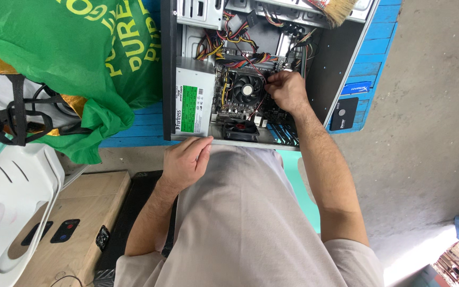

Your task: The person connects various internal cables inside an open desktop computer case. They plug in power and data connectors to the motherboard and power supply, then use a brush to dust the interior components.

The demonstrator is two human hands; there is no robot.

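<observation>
So there's an open desktop PC case (341, 48) lying on its side on a blue wooden table (383, 32), and the person is leaning right over it, their beige shirt (240, 223) eating up most of the bottom of the shot. The right hand (287, 90) is sitting deep inside the case just right of the CPU cooler fan (247, 88), fingers curled in tight and pinching at something among the wires near the motherboard (229, 106), but honestly I can't tell what it's gripping, since the fingertips are buried behind the knuckles and the cables. The left hand (186, 161) is resting on the near edge of the case, just below the power supply (193, 101) with the green label, fingers loosely bent and holding nothing. A bundle of coloured cables (235, 37) is running across the top of the board, too tangled to trace. A second red-and-black fan (240, 127) is peeking out at the near edge, partly cut off by the case rim. Up top a brush (338, 10) is getting cropped by the frame. A small black drive (343, 113) is lying on the table just right of the case. On the left a green bag (81, 64) is covering half the table, with a white plastic chair (22, 212) below it.
</observation>
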